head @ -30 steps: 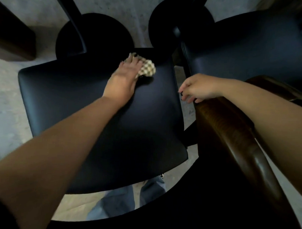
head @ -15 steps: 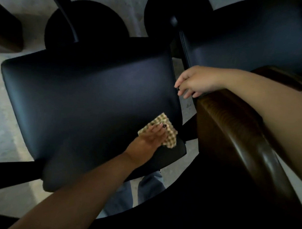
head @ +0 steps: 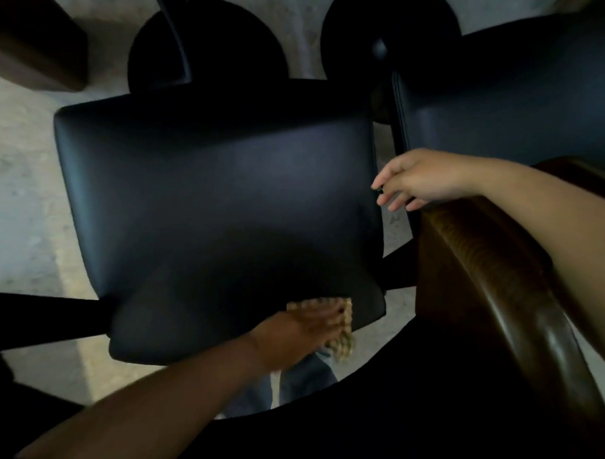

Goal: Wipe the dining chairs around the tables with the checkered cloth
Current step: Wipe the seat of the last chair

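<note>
Two hands are in view, and only one works; my left hand point(head: 301, 332) lies flat with fingers straight, pressing the checkered cloth point(head: 342, 328) onto the near right corner of the black seat point(head: 209, 205), at about five o'clock on the cushion; part of the cloth hangs over the front edge there, so I judge this stroke is at its end; my right hand point(head: 417, 180) hovers loose at three o'clock off the seat, fingers relaxed and holding nothing, just above the end of the brown wooden chair back point(head: 491, 280); a second dark seat point(head: 521, 99) sits at one o'clock, two round table bases point(head: 211, 44) at twelve; the step in hand is wiping this seat's top; next, I reckon, the cloth needs gathering back under my palm, then a fresh pass along the front edge toward seven o'clock, pressing evenly so the cloth does not slip off the rim; the neighbouring chair looks yet to be done.
</note>
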